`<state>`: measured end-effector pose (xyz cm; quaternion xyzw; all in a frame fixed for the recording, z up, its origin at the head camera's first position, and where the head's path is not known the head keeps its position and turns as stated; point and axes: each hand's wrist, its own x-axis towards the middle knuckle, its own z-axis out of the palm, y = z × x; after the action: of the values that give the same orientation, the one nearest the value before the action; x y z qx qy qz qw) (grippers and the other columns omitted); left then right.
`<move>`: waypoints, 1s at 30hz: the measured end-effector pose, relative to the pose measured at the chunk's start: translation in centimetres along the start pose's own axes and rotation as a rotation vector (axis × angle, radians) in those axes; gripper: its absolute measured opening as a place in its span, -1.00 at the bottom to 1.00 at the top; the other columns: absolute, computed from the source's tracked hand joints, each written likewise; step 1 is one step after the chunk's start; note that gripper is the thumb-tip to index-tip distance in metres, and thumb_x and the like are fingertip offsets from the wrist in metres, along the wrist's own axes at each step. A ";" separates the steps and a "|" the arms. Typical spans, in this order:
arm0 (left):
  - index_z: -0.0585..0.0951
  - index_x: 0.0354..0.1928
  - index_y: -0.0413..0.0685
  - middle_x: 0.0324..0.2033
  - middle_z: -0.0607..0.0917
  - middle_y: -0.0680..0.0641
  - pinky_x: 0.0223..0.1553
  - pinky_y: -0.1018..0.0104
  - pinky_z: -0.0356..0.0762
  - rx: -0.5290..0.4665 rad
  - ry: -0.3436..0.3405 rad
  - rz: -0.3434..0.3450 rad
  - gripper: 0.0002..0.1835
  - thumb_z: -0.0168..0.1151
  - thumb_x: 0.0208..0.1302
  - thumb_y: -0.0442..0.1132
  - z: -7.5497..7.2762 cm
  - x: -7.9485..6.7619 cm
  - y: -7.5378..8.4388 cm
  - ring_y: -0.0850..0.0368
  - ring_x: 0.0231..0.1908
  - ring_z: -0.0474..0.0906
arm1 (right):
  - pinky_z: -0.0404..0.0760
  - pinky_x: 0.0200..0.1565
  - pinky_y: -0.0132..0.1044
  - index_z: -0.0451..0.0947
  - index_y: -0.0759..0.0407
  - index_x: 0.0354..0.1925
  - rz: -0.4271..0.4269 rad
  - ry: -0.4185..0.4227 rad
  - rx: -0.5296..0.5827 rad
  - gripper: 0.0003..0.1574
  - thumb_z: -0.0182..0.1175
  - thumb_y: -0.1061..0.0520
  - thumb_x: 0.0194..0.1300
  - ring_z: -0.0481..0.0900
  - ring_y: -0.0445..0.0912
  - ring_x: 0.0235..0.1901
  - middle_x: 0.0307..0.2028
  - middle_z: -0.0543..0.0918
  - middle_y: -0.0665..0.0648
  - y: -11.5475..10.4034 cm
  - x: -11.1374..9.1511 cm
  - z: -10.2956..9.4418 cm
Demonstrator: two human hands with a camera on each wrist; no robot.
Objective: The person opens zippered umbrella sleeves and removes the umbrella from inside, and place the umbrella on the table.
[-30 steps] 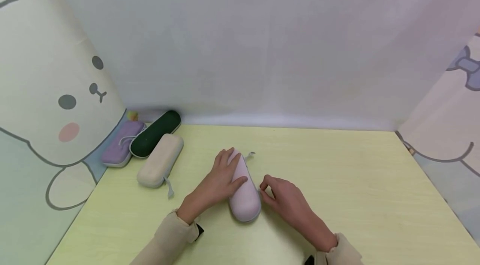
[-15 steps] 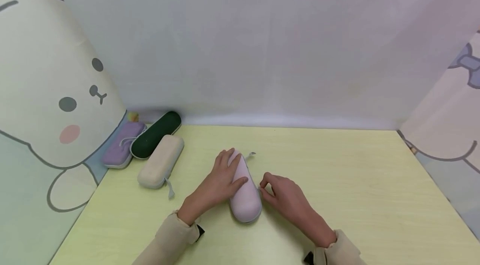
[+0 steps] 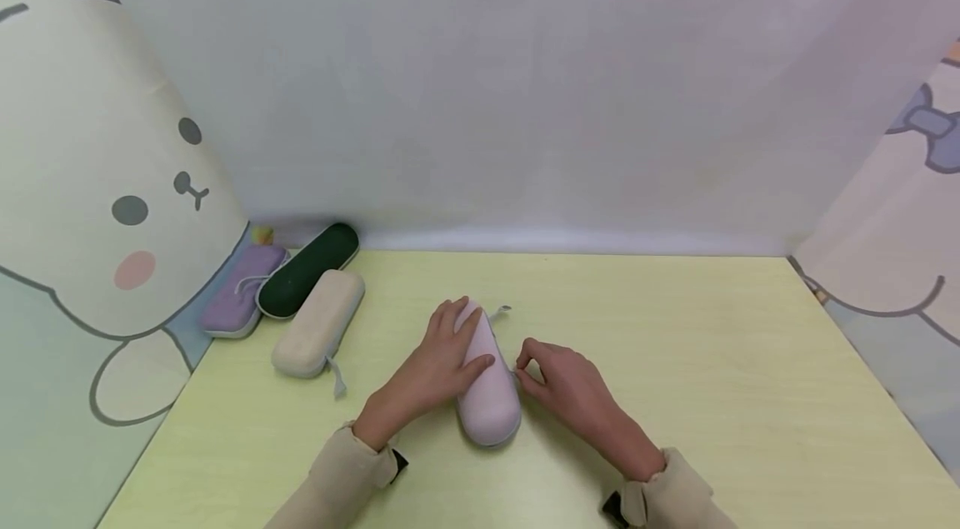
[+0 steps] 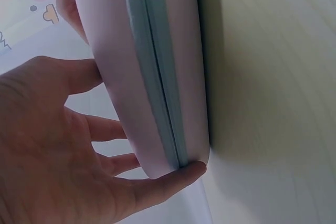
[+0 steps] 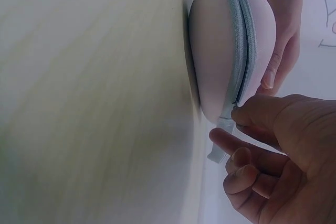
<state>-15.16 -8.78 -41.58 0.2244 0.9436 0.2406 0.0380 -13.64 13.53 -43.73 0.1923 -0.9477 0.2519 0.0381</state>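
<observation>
A pale pink zippered glasses case [image 3: 491,408] lies on the table, its far end leaning left. My left hand [image 3: 447,358] grips it from the left, thumb across the top and fingers over the far end. In the left wrist view its fingers curl round the pink shell beside the grey zipper band [image 4: 157,77]. At the case's right side, my right hand [image 3: 573,396] pinches at the zipper with thumb and forefinger. The right wrist view shows the thumb tip at the end of the dark zipper line, near a grey strap tab [image 5: 216,153]. The slider is mostly hidden by the fingers.
To the left lie a cream case [image 3: 318,325] with a grey tab, a dark green case [image 3: 309,271] and a purple case [image 3: 243,291] with a pale cord. A light curtain [image 3: 525,96] hangs behind the pale yellow table [image 3: 712,362].
The right hand has shifted slightly farther along the case's right side, still pinching at the zipper. The left hand keeps its grip, and the head view has shifted a little.
</observation>
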 end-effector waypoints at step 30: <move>0.15 0.50 -0.20 0.51 0.04 -0.28 0.38 -0.09 0.27 0.020 -0.002 0.025 -0.22 0.03 0.45 0.13 -0.1 -0.2 -0.1 -0.26 0.52 -0.07 | 0.18 -0.66 -0.46 0.51 -0.15 -0.26 0.003 -0.013 -0.007 -0.90 0.28 0.03 0.32 0.17 -0.36 -0.71 -0.68 0.33 -0.24 0.0 1.4 0.3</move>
<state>-15.07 -9.03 -41.57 0.2367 0.9430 0.2316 0.0337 -14.89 12.95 -43.74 0.1922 -0.9491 0.2476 0.0323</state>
